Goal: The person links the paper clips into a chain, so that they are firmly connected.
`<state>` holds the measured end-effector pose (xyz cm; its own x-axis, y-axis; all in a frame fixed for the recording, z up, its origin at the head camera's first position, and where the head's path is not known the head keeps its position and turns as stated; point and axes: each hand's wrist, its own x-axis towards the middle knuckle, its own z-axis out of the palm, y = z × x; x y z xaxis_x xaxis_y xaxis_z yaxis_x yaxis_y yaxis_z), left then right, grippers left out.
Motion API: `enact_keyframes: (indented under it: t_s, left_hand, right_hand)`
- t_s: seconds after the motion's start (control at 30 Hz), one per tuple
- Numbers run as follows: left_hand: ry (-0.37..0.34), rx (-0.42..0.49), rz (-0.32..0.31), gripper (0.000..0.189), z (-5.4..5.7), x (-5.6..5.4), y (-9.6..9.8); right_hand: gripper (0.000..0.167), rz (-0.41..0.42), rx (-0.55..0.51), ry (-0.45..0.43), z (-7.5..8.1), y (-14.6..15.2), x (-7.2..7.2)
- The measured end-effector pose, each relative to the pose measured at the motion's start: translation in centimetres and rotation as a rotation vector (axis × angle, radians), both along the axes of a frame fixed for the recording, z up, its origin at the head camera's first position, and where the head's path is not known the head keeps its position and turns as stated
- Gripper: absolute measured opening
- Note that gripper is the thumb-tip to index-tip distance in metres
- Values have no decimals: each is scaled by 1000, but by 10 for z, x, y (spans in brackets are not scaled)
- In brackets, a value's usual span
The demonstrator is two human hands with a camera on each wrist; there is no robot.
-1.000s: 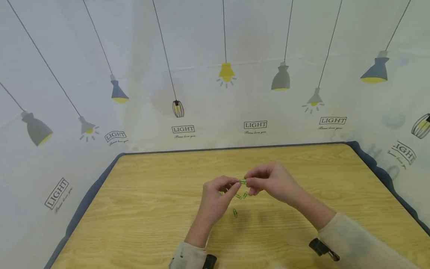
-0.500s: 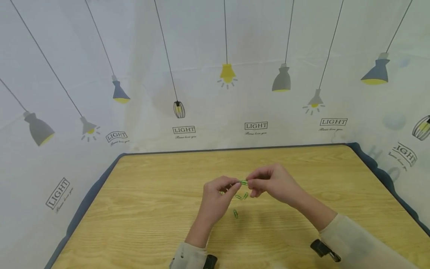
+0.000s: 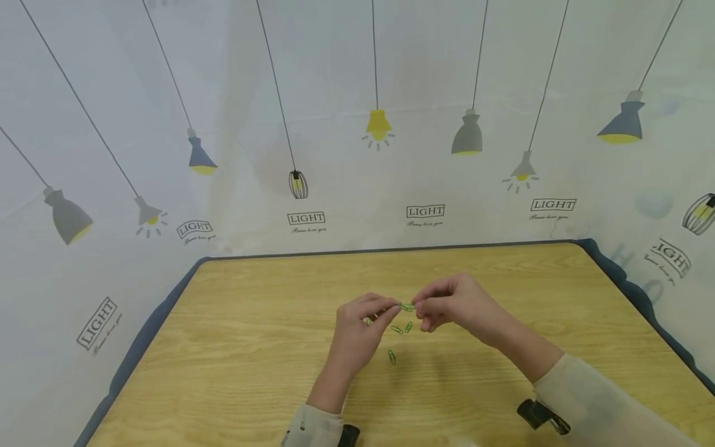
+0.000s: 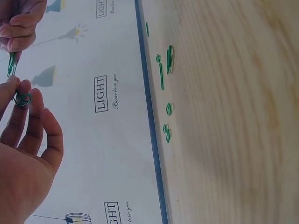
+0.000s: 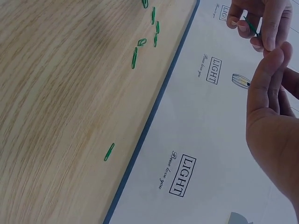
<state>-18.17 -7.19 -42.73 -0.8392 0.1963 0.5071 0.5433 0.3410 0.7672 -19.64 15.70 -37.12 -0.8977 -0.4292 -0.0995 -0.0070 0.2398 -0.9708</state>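
My left hand (image 3: 363,329) pinches a green paper clip (image 4: 22,99) between thumb and fingertips, part of it poking out behind the fingers in the left wrist view. Facing it, my right hand (image 3: 460,307) pinches another green paper clip (image 4: 11,65) by its end. Both clips bridge the small gap between the fingertips, raised over the table, and overlap in the left wrist view; whether they are linked I cannot tell. In the right wrist view, a green wire end (image 5: 251,26) shows beside the left fingers, while the right fingertips hide the rest.
Several loose green paper clips lie on the wood-grain table (image 3: 251,347), among them one nearer clip (image 3: 392,357) and a pair below the hands, including a slanted clip (image 3: 409,326). A white curtain printed with lamps (image 3: 346,143) surrounds the table's dark-edged back and sides.
My right hand has drifted slightly right and away from the left, so more of the green clips shows between the fingertips. My left hand stays nearly in place.
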Motion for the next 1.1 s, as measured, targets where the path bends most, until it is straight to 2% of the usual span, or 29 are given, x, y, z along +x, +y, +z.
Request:
enact_keyframes:
  t_s: [0.17,0.3,0.4,0.53,0.63,0.77,0.9,1.1]
  left_hand:
    - [-13,27,3,11,1,1,-2]
    - [-54,36,-7,11,1,0,-2]
    - [-120,22,-39,12,1,0,-1]
    - [-235,31,-115,16,2,1,1]
    - [-297,51,-174,21,5,0,4]
    - [-319,55,-195,25,10,0,8]
    - [-306,54,-192,24,15,0,11]
    - [-341,104,-221,22,16,2,12]
  right_hand:
    - [29,-17,13,4,-1,3,1]
    - [27,-31,59,66,-1,6,3]
    - [21,-37,112,187,-1,5,6]
    - [11,-59,168,367,-1,1,11]
    - [8,-70,172,451,0,-3,15]
    - [7,-61,146,500,1,-6,18]
    - [8,-45,128,517,2,-8,19]
    - [8,-37,139,541,2,-9,21]
